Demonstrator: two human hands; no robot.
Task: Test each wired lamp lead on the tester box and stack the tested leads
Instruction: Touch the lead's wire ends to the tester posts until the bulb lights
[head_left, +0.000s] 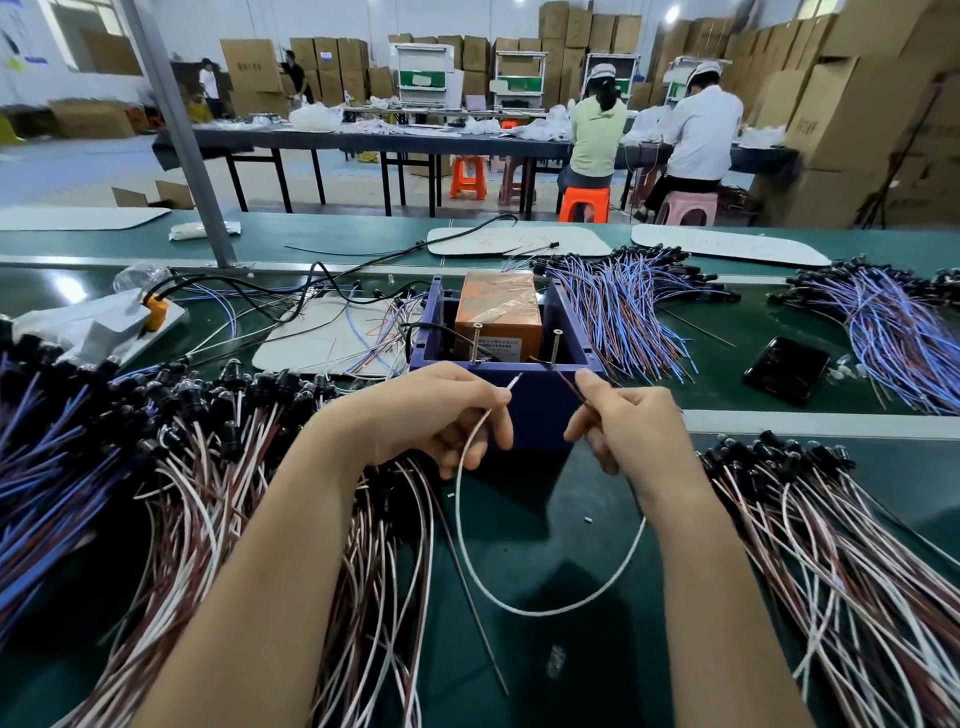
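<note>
The left hand (441, 415) pinches the stripped end of a white wire (519, 609) and the right hand (623, 426) pinches a brown wire (569, 382). Both tips point up at the near rim of the blue tester box (535, 410), just short of its two upright screws (476, 343), which I take for the contacts. The white wire sags in a loop over the tabletop (519, 519) between the forearms. The lamp itself is hidden, probably behind the right wrist. The touch looks about to be made, and the main risk is a false reading: a tip that only brushes a screw, or slips off its thread, could show a good lead as dead. Both tips meeting on one screw, or on each other, would spoil the test too. The fingers sit close to the bare ends, so they could touch metal. The hanging loop may also snag the crowded pile (208, 467) to the left or the pile (831, 545) to the right. Which pile holds tested leads is unclear, so a mix-up is possible.
</note>
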